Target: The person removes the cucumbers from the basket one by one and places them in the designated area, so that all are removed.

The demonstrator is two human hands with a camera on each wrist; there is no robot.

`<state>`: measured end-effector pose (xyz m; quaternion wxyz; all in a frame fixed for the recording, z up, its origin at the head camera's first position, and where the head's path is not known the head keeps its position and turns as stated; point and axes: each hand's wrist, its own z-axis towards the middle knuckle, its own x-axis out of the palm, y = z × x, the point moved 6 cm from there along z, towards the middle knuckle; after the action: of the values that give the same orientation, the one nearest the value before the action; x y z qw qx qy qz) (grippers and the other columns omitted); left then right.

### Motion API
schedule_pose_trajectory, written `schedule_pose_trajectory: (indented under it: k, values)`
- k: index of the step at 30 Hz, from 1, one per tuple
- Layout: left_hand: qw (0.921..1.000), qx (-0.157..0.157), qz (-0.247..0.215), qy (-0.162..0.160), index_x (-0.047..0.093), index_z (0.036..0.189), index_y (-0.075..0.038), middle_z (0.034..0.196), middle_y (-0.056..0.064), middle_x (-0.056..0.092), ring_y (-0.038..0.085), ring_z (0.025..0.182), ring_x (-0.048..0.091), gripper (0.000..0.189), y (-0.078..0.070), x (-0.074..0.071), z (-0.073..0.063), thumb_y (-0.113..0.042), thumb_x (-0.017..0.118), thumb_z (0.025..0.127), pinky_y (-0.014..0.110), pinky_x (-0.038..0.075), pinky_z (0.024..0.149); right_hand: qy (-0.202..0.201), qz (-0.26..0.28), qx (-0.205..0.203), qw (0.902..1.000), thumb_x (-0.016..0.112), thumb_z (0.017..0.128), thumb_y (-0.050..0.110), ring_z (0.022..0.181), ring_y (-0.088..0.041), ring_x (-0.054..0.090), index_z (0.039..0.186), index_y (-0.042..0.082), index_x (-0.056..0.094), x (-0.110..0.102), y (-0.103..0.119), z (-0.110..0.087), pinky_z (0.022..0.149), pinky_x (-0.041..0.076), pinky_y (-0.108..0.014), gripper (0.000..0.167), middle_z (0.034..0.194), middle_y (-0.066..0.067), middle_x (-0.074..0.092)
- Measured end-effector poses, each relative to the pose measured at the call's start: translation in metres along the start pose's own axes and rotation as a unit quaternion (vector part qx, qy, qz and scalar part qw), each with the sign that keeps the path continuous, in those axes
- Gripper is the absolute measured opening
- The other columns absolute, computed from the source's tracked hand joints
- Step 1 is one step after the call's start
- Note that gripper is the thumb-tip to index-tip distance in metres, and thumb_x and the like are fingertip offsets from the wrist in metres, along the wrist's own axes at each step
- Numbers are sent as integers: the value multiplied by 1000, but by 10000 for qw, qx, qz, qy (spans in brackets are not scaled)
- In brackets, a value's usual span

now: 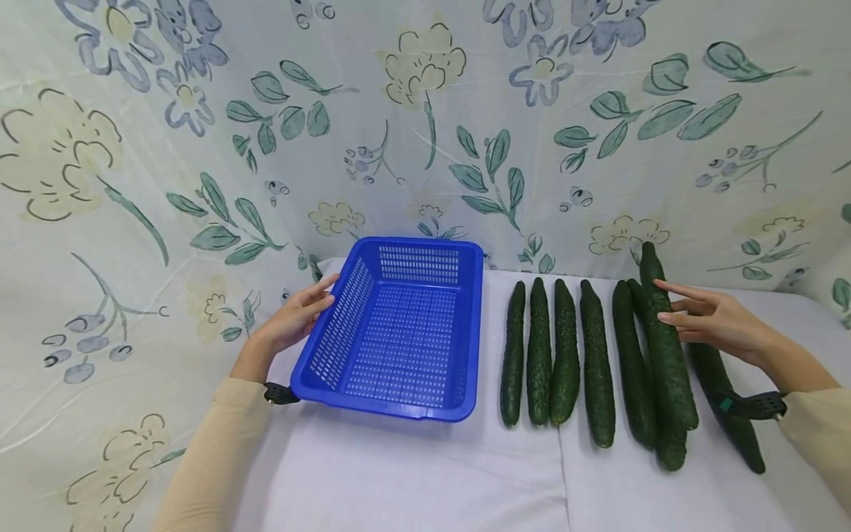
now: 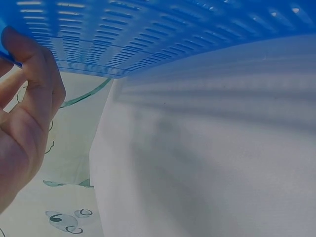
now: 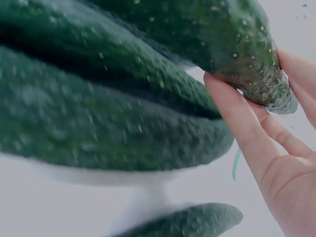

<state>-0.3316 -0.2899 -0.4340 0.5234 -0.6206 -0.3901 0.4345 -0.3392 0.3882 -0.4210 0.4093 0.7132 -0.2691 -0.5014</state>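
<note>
An oblong blue plastic basket [image 1: 412,340] with slotted walls stands left of the cucumbers, with nothing inside it. My left hand [image 1: 302,318] grips its left rim, fingers bent at the edge in the left wrist view. On the right, my right hand [image 1: 721,325] holds a long dark green cucumber [image 1: 668,362] between thumb and fingers near its far, narrower end. That cucumber overlaps other cucumbers [image 1: 634,369] beneath it. In the right wrist view, the fingers [image 3: 242,118] touch the tapered tip on both sides.
Several cucumbers [image 1: 565,355] lie roughly side by side between basket and right hand. Another cucumber [image 1: 728,406] lies slanted under the right wrist. White cloth [image 1: 425,473] covers the table, and a floral curtain [image 1: 425,148] hangs behind it.
</note>
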Motion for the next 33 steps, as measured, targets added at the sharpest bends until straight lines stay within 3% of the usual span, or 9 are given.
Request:
schedule_pose_trajectory:
  k: [7, 18, 24, 25, 27, 28, 29, 31, 33]
  values:
    - [9999, 24, 100, -35, 26, 160, -20, 118, 15, 49, 12, 79, 56, 57, -2, -1, -1, -23, 48, 107, 20, 48, 62, 4, -166, 151, 9997, 57, 104, 24, 95, 12, 54, 161, 31, 11, -20, -15, -11, 78, 53, -24, 74, 149, -45, 11]
    - [10000, 12, 16, 49, 25, 160, -20, 124, 17, 47, 14, 86, 61, 57, -3, -1, -2, -22, 48, 108, 24, 54, 69, -224, -337, 271, 9988, 56, 104, 22, 92, 17, 49, 160, 32, 2, -39, -42, -23, 74, 54, -26, 78, 147, -47, 14]
    - [10000, 24, 12, 27, 25, 160, -20, 124, 17, 48, 14, 85, 61, 57, -3, -1, -3, -22, 47, 108, 23, 54, 68, -242, -617, 379, 9971, 56, 104, 25, 93, 12, 50, 159, 34, -1, -49, -55, -27, 79, 56, -42, 80, 144, -52, 12]
    - [10000, 23, 12, 24, 25, 160, -20, 124, 17, 48, 14, 84, 61, 57, -3, -1, -3, -22, 47, 108, 23, 54, 68, -245, -674, 422, 9965, 56, 104, 26, 96, 4, 55, 159, 35, -1, -50, -57, -28, 80, 56, -44, 80, 144, -53, 12]
    - [10000, 25, 12, 33, 25, 160, -20, 125, 17, 48, 14, 85, 61, 57, -3, -1, -3, -22, 47, 108, 23, 54, 69, -225, -693, 507, 9961, 55, 105, 27, 108, -26, 61, 158, 34, -3, -53, -62, -31, 81, 55, -47, 79, 143, -53, 11]
    - [10000, 26, 14, 36, 25, 160, -20, 126, 17, 48, 14, 86, 61, 57, -3, -1, -3, -23, 47, 108, 24, 54, 69, -214, -676, 562, 9959, 55, 105, 28, 115, -43, 56, 158, 35, -4, -54, -65, -33, 81, 55, -48, 80, 143, -54, 10]
    - [10000, 24, 16, 35, 25, 160, -20, 127, 17, 48, 14, 87, 61, 57, -3, -1, -3, -23, 47, 108, 24, 55, 70, -214, -661, 639, 9955, 55, 105, 29, 119, -47, 53, 157, 35, -5, -55, -68, -34, 82, 55, -49, 80, 144, -53, 9]
    - [10000, 18, 20, 27, 25, 160, -21, 128, 18, 47, 15, 88, 62, 57, -2, -2, -3, -23, 48, 107, 25, 55, 71, -188, -642, 718, 9952, 53, 105, 31, 124, -70, 26, 157, 35, -8, -57, -74, -38, 84, 53, -52, 80, 143, -54, 5]
    - [10000, 14, 32, 20, 25, 160, -21, 128, 18, 47, 16, 89, 62, 57, -2, -2, -3, -24, 48, 107, 26, 56, 72, -147, -576, 777, 9952, 52, 106, 31, 125, -72, 19, 155, 37, -10, -59, -79, -40, 86, 52, -55, 80, 144, -54, 2]
